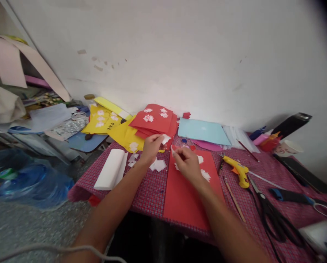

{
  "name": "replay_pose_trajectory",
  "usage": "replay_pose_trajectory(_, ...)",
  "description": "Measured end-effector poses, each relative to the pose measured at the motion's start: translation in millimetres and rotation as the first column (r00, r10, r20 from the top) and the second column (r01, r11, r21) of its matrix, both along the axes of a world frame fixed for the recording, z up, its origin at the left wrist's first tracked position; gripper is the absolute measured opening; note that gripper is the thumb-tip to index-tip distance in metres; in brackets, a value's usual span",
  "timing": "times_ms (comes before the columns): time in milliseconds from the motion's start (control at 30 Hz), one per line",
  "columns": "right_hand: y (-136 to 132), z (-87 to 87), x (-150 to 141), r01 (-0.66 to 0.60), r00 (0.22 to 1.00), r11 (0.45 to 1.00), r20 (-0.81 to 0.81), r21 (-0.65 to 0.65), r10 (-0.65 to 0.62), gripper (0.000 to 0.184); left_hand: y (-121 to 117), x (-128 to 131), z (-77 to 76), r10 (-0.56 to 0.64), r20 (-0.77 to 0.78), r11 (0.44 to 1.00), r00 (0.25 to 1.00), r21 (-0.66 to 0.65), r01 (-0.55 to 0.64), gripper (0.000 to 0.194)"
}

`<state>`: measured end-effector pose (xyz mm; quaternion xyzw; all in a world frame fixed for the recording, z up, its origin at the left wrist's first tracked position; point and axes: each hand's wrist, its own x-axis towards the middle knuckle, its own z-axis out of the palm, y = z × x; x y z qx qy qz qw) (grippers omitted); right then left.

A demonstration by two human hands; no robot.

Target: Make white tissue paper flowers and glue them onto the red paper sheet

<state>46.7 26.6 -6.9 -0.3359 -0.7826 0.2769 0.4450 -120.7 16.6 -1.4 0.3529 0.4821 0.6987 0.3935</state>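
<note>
My left hand [151, 147] pinches a small white paper piece [166, 138] above the table, near a stack of red sheets. My right hand [187, 161] is closed at the fingertips on a small white paper bit [173, 150], over the upper part of a red paper sheet [190, 204]. White paper flowers [205, 175] lie on that sheet, partly hidden by my right hand. Below my left hand, loose white paper squares [158, 165] rest on the checked tablecloth [149, 197]. A folded white paper stack [111, 170] lies further left.
Red sheets with white flowers [155, 118] and yellow sheets [125, 135] lie at the back. A light blue sheet [203, 131] is behind my right hand. To the right are a yellow glue gun [238, 171], black scissors [275, 215], a pencil [234, 199] and a paper cup [288, 148].
</note>
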Motion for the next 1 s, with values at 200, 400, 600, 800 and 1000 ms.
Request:
replay_pose_trajectory(200, -18.5, -12.3, -12.2, -0.229, 0.891, 0.959, 0.432, 0.164, 0.139, 0.017, 1.6, -4.2, -0.3, 0.029, 0.042, 0.999, 0.999, 0.041, -0.031, 0.026)
replay_pose_trajectory(400, -18.9, -5.8, -7.3, -0.267, 0.862, 0.955, 0.474, 0.128, 0.178, 0.024, -0.3, -2.3, -0.4, 0.008, 0.010, 1.000, 1.000, 0.013, -0.009, 0.025)
replay_pose_trajectory(600, 4.7, 4.2, 2.3, 0.030, 0.999, 0.995, -0.014, -0.092, -0.032, 0.014, -6.2, 4.5, 1.8, -0.158, -0.101, 0.987, 0.982, -0.012, 0.158, 0.027)
replay_pose_trajectory(800, 14.5, 4.8, 6.0, -0.095, 0.910, 0.906, -0.404, -0.413, -0.089, 0.033, -11.2, 9.9, 4.8, -0.276, -0.289, 0.958, 0.917, -0.004, 0.287, 0.028)
replay_pose_trajectory(1000, 12.9, 8.2, 7.1, -0.066, 0.930, 0.922, -0.358, -0.382, -0.082, 0.019, -10.9, 11.9, 2.6, -0.321, -0.330, 0.945, 0.888, -0.052, 0.322, 0.029)
